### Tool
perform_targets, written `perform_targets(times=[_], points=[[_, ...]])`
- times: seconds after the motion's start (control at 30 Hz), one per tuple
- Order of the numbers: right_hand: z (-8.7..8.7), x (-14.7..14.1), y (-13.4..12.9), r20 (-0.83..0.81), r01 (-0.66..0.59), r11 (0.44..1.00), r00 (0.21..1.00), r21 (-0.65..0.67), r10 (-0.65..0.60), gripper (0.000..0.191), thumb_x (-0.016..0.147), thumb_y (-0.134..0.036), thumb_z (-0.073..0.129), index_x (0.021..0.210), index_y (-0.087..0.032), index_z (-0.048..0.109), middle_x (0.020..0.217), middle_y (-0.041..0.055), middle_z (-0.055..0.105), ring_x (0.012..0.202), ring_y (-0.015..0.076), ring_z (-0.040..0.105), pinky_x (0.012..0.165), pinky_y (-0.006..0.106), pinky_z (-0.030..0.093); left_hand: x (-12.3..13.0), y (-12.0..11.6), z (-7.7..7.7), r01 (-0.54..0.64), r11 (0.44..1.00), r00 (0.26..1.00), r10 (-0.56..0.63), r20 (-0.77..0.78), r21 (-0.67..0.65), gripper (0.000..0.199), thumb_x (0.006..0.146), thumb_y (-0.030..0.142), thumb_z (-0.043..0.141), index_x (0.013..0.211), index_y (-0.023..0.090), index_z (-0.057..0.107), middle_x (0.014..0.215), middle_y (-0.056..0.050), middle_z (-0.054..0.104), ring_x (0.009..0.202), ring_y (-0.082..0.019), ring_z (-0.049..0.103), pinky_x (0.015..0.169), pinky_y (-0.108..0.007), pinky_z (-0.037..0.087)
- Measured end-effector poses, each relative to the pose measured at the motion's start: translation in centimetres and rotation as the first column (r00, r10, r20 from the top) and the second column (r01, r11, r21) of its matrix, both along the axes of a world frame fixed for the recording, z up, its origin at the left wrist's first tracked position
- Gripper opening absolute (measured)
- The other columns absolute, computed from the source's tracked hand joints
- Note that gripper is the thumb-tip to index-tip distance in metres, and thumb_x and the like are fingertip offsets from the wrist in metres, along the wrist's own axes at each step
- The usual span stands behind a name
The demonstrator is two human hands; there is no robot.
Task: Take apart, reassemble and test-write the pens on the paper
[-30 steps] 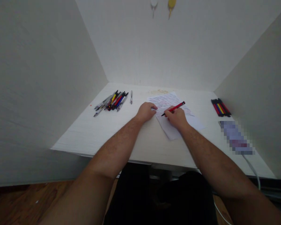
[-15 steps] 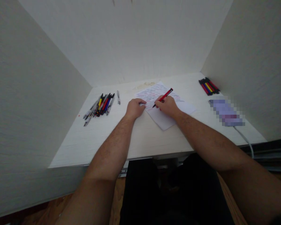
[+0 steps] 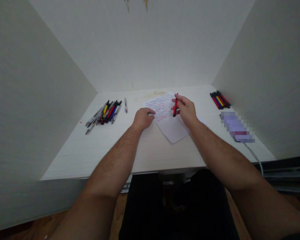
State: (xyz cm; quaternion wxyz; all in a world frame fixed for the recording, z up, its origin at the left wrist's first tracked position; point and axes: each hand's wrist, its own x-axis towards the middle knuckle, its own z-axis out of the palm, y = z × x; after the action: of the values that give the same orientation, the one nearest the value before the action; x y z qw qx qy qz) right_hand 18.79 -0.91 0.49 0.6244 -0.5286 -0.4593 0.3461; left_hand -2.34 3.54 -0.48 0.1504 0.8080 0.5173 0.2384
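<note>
A sheet of paper (image 3: 173, 133) covered in handwriting on its upper part lies at the middle of the desk, its lower part blank. My left hand (image 3: 143, 118) rests at the sheet's left edge, thumb and fingers apart, with nothing held. Over the right side of the sheet, my right hand (image 3: 187, 110) grips a red pen (image 3: 175, 107) with black ends between thumb and fingers. The pen is nearly upright in view and appears lifted off the paper.
A pile of mixed pens (image 3: 106, 113) lies at the left, with a single clear pen (image 3: 125, 105) beside it. A row of coloured pens (image 3: 220, 100) lies at the back right. Nearer is a blurred-out phone (image 3: 236, 126) with a cable (image 3: 253, 156). Walls enclose the desk (image 3: 155, 156).
My right hand has risen off the sheet and turned the red pen from a slanted writing grip to nearly upright. My left hand stays at the paper's edge. The view has shifted slightly.
</note>
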Motion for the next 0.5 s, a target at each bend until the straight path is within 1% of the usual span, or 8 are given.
perform_targets(times=[0.07, 0.17, 0.2, 0.27, 0.37, 0.43, 0.5], points=[[0.6, 0.1, -0.2, -0.050, 0.030, 1.000, 0.998, -0.003, -0.030, 0.034, 0.082, -0.031, 0.053, 0.114, -0.022, 0.060, 0.110, 0.0070, 0.069, 0.071, 0.0131, 0.067, 0.051, 0.023, 0.051, 0.1, -0.2, 0.2, -0.006, 1.000, 1.000, 0.006, 0.018, 0.015, 0.021, 0.078, 0.020, 0.065, 0.095, 0.023, 0.077, 0.107, -0.004, 0.075, 0.104, -0.021, 0.065, 0.099, -0.034, 0.049], [0.9, 0.2, -0.4, -0.078, 0.074, 0.997, 0.994, -0.021, -0.075, 0.027, 0.080, -0.032, 0.055, 0.105, -0.021, 0.055, 0.102, 0.0068, 0.071, 0.071, 0.0137, 0.069, 0.050, 0.021, 0.049, 0.3, -0.8, 0.9, 0.007, 0.995, 0.996, -0.015, 0.087, 0.098, 0.019, 0.081, 0.024, 0.065, 0.095, 0.021, 0.076, 0.106, -0.005, 0.074, 0.107, -0.022, 0.063, 0.101, -0.036, 0.046], [0.9, 0.2, -0.4, -0.090, 0.078, 0.996, 0.993, -0.031, -0.080, 0.026, 0.079, -0.032, 0.057, 0.102, -0.021, 0.053, 0.100, 0.0064, 0.071, 0.072, 0.0144, 0.070, 0.050, 0.021, 0.049, 0.4, -1.1, 1.2, 0.032, 0.991, 0.993, -0.046, 0.112, 0.128, 0.018, 0.082, 0.027, 0.066, 0.096, 0.021, 0.076, 0.106, -0.005, 0.074, 0.108, -0.021, 0.063, 0.102, -0.036, 0.045], [0.9, 0.2, -0.3, -0.136, 0.079, 0.996, 0.987, -0.047, -0.085, 0.027, 0.076, -0.032, 0.060, 0.098, -0.022, 0.047, 0.097, 0.0054, 0.071, 0.075, 0.0158, 0.071, 0.050, 0.020, 0.049, 0.8, -1.8, 1.6, 0.128, 0.978, 0.980, -0.150, 0.134, 0.163, 0.018, 0.082, 0.031, 0.069, 0.096, 0.022, 0.075, 0.104, -0.005, 0.074, 0.107, -0.020, 0.062, 0.102, -0.035, 0.044], [0.8, 0.1, -0.2, -0.249, 0.086, 0.995, 0.964, -0.054, -0.097, 0.033, 0.073, -0.026, 0.064, 0.096, -0.023, 0.041, 0.092, 0.0042, 0.072, 0.074, 0.0166, 0.072, 0.050, 0.020, 0.051, 1.4, -2.8, 1.8, 0.291, 0.945, 0.943, -0.309, 0.121, 0.146, 0.020, 0.078, 0.035, 0.075, 0.094, 0.023, 0.074, 0.101, -0.004, 0.074, 0.104, -0.019, 0.062, 0.098, -0.034, 0.045], [0.9, 0.1, -0.2, -0.309, 0.080, 0.995, 0.946, -0.056, -0.094, 0.036, 0.071, -0.022, 0.066, 0.096, -0.023, 0.040, 0.088, 0.0035, 0.072, 0.072, 0.0167, 0.072, 0.051, 0.021, 0.052, 1.7, -3.2, 1.7, 0.341, 0.930, 0.927, -0.358, 0.116, 0.139, 0.021, 0.076, 0.036, 0.076, 0.093, 0.023, 0.074, 0.100, -0.003, 0.074, 0.101, -0.019, 0.063, 0.095, -0.034, 0.046], [1.0, 0.0, -0.2, -0.338, 0.062, 0.996, 0.938, -0.061, -0.079, 0.038, 0.071, -0.020, 0.067, 0.097, -0.023, 0.039, 0.086, 0.0025, 0.072, 0.071, 0.0169, 0.072, 0.052, 0.022, 0.054, 1.8, -3.4, 1.7, 0.350, 0.925, 0.923, -0.368, 0.113, 0.151, 0.020, 0.077, 0.036, 0.076, 0.092, 0.022, 0.074, 0.097, -0.003, 0.074, 0.098, -0.019, 0.063, 0.092, -0.033, 0.047]])
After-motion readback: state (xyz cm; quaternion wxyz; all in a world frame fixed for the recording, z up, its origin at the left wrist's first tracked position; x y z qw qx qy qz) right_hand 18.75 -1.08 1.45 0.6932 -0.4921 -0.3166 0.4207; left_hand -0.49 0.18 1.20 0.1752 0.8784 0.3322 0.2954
